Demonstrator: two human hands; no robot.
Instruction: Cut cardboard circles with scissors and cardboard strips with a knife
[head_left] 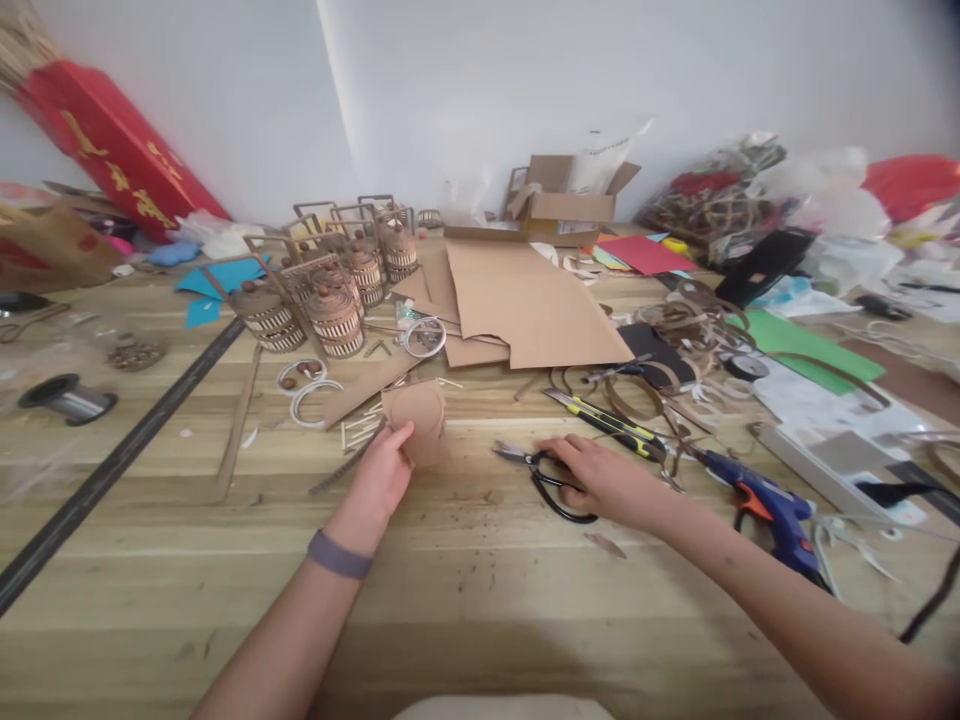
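Observation:
My left hand (pixel 384 470) grips a small piece of cardboard (pixel 416 415) by its lower left edge, thumb on top. A round outline shows on the cardboard's face. To the right, my right hand (pixel 600 475) has its fingers around the black handles of a pair of scissors (pixel 551 490), which lie at table level with the blades pointing left. Just beyond that hand lies a yellow and black utility knife (pixel 611 425). Short pale sticks (pixel 360 428) are scattered beside the left hand.
Large cardboard sheets (pixel 532 300) lie behind the hands. Several small lantern-like crafts (pixel 337 320) with handles stand at back left. A blue glue gun (pixel 772 510) rests at right, near a power strip (pixel 832 470). A long black strip (pixel 127 460) crosses the left side.

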